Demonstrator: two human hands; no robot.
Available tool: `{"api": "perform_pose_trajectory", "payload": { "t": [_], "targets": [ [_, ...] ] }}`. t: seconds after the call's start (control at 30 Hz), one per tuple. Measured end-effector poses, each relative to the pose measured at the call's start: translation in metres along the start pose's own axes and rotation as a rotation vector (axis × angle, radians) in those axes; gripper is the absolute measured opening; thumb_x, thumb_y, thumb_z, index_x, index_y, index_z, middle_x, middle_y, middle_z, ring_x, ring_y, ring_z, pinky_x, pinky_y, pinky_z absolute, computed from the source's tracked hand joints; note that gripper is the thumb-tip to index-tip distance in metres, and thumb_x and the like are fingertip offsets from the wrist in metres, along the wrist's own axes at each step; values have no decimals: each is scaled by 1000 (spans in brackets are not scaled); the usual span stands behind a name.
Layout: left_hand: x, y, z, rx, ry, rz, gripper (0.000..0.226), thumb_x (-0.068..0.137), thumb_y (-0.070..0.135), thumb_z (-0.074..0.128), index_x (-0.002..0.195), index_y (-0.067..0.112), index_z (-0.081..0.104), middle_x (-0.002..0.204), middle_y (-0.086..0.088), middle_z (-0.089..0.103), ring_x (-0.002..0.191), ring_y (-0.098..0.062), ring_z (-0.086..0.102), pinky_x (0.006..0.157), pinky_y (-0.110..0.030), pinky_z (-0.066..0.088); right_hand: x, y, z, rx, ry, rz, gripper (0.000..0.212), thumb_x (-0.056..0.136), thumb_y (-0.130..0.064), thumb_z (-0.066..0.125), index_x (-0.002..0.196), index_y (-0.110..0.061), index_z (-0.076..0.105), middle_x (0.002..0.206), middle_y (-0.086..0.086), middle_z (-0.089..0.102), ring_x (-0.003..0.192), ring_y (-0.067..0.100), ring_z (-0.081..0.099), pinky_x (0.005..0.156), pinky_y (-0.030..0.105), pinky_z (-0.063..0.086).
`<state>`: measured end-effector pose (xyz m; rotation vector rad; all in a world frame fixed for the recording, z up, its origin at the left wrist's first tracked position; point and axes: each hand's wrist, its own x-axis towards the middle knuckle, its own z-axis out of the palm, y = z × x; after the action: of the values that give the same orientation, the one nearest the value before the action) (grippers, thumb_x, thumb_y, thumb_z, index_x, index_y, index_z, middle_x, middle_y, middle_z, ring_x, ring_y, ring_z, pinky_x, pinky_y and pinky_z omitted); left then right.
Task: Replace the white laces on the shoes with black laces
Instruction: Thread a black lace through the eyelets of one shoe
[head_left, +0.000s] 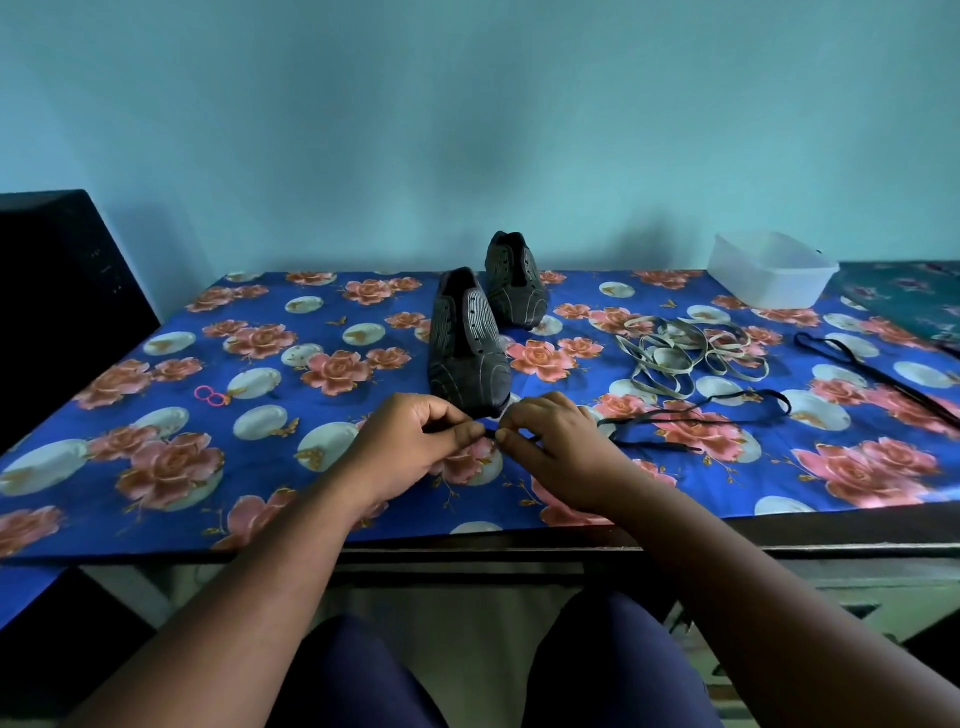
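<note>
Bench: covered by a blue floral cloth (171, 364) and carrying everything below; a dark object stands at its far left edge.
Progress: as far as I can judge, the first half is done, since both shoes show bare eyelets and no lace; all the threading of black laces is left.
Near shoe: dark with pale stripes (467, 348), toe towards the person, just beyond the hands, unlaced.
Far shoe: its pair (514, 283), behind and slightly to the right, close to the wall, also unlaced.
Plastic tub: translucent white (769, 270), at the far right of the bench, well apart from the shoes.
White laces: a loose tangled heap (691, 353) right of the near shoe, out of the shoes.
Black lace in hand: runs from the fingers away to the right in a long loop (727, 405) on the cloth.
Second black lace: lies untouched at the far right (857, 364).
Left hand: fingers curled, thumb and forefinger pinching the black lace end (415, 441), just before the near shoe's toe.
Right hand: likewise pinching the same lace close beside (556, 447), fingertips nearly meeting the left's; both forearms reach in low over the bench edge.
Pink rings: two small loops (210, 396) on the left.
</note>
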<state>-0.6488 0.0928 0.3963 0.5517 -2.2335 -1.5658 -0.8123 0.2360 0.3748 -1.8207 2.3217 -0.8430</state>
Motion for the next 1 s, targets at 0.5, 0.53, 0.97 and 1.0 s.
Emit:
{"api": "perform_pose_trajectory", "payload": {
  "t": [0.5, 0.53, 0.97, 1.0],
  "targets": [
    [-7, 1, -1, 208, -35, 108, 6, 92, 22, 76, 92, 16, 78, 80, -2, 78, 78, -15, 76, 77, -31, 60, 9, -6, -3, 116, -71, -143, 30, 102, -42, 56, 90, -17, 67, 81, -11, 62, 82, 6, 51, 74, 30, 45],
    [-7, 0, -1, 209, -34, 111, 7, 93, 21, 75, 93, 15, 78, 80, -2, 78, 78, -15, 76, 78, -32, 61, 8, -6, -2, 114, -71, -159, 28, 102, -40, 56, 88, -17, 66, 80, -13, 59, 81, 3, 49, 73, 25, 42],
    [-11, -15, -33, 330, 7, 127, 9, 95, 26, 70, 93, 27, 78, 83, 12, 78, 84, -2, 73, 79, -20, 53, -7, 21, -18, -33, -21, -77, 13, 102, -44, 54, 99, -39, 65, 104, -18, 55, 106, 13, 44, 90, 42, 36],
    [-10, -18, -37, 327, 25, 127, 9, 93, 27, 70, 94, 27, 79, 86, 13, 78, 88, 0, 72, 84, -20, 53, -9, 24, -21, -53, -17, -61, 12, 102, -44, 54, 100, -40, 64, 106, -17, 53, 107, 12, 43, 90, 41, 34]
  ]
}}
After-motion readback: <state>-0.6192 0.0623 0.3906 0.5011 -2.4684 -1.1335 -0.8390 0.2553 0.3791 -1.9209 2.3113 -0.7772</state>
